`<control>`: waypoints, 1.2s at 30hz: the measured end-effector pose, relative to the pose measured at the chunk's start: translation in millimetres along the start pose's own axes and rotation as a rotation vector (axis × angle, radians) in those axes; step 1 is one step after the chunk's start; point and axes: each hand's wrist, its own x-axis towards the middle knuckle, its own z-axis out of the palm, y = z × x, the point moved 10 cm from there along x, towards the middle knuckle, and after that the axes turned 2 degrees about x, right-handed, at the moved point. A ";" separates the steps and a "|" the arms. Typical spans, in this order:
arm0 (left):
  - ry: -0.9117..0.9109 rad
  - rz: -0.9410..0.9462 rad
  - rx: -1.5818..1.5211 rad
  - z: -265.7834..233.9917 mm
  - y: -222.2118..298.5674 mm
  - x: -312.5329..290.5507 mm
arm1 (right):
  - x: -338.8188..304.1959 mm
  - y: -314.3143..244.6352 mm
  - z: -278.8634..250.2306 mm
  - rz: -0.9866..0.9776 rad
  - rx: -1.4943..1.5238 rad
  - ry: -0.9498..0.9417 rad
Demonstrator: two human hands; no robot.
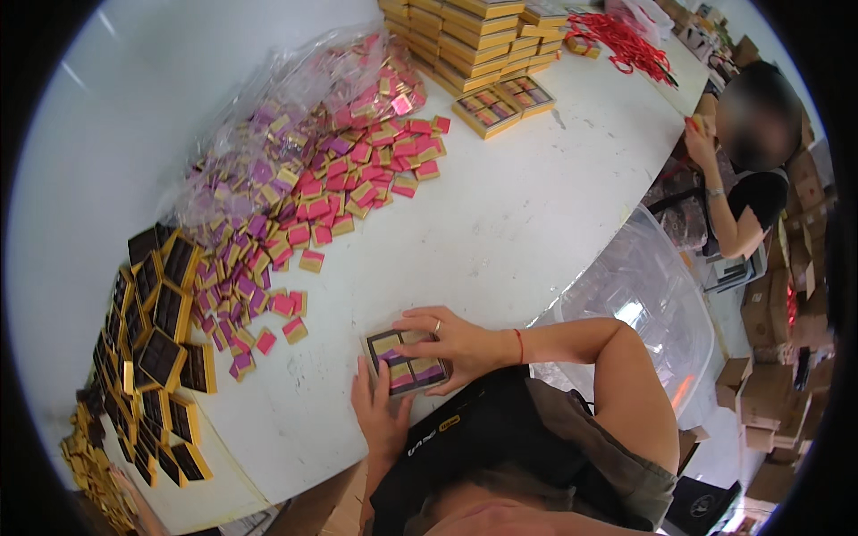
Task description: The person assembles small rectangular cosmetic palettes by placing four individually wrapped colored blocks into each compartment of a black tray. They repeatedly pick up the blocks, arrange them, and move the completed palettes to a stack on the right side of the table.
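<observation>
A small square box point(399, 382) with a dark divider and gold-and-purple wrapped pieces in its compartments lies at the table's near edge. My right hand point(465, 344) reaches across its far side and right corner, fingers curled round the rim. Against the box's left side, my left hand point(382, 415) presses with its fingers partly extended, so both hands hold the box between them. Something clear, perhaps a lid, seems to rim the box. To the far left lies a loose pile of small pink, purple and gold wrapped pieces point(313, 210).
A clear plastic bag point(255, 134) spills the pieces. Dark gold-edged box trays point(165, 357) heap at left, gold boxes point(474, 45) stack at the back near red ribbons point(626, 40). A co-worker point(742, 196) sits at right beyond a clear plastic bin point(635, 295). Another person's hand point(130, 496) shows lower left.
</observation>
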 end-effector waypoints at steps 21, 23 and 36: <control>0.020 0.172 0.107 19.3 48.6 37.1 | -28.2 12.3 -20.2 -0.027 0.159 -0.032; 0.052 0.196 0.084 18.0 49.5 36.0 | -28.6 17.5 -18.4 0.022 0.171 -0.046; 0.008 0.204 0.216 18.1 54.9 35.7 | -20.8 -5.5 -15.5 0.064 -0.244 -0.051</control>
